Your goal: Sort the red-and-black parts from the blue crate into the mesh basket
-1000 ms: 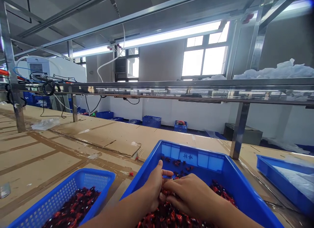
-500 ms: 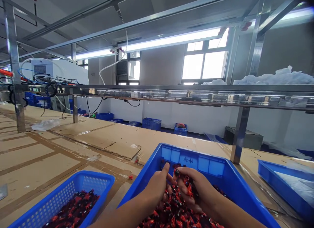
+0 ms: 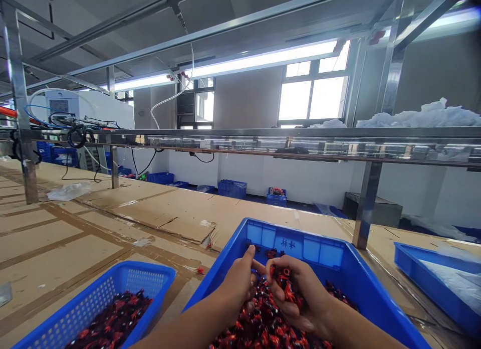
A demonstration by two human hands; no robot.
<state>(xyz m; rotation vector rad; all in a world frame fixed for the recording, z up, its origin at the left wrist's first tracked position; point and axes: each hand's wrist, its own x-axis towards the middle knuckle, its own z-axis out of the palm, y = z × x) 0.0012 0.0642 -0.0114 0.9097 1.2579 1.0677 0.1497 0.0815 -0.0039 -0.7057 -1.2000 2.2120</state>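
Observation:
My right hand (image 3: 304,294) is cupped, palm up, around several small red-and-black plastic pieces (image 3: 287,289), its thumb bent over them. Just left of it is my left hand (image 3: 240,281), thumb raised apart from the forefinger, which reaches toward the right hand. The left hand's other fingers are loosely curled, and I see nothing between its thumb and forefinger. Both hands are above a deep blue bin (image 3: 379,289) holding a heap of like pieces (image 3: 263,329). Glossy black and white spots show among the red. The inside of the left palm is hidden.
A perforated blue basket (image 3: 158,279) with similar pieces stands at the left. One loose red piece (image 3: 200,271) lies on the cardboard-covered table (image 3: 158,213). To the right is a blue tray (image 3: 409,264) with white material. A metal post (image 3: 366,208) rises behind the bin.
My left hand has drawn slightly left, away from the right. The dark round piece by my right thumb tip no longer shows there, and the right thumb has bent inward.

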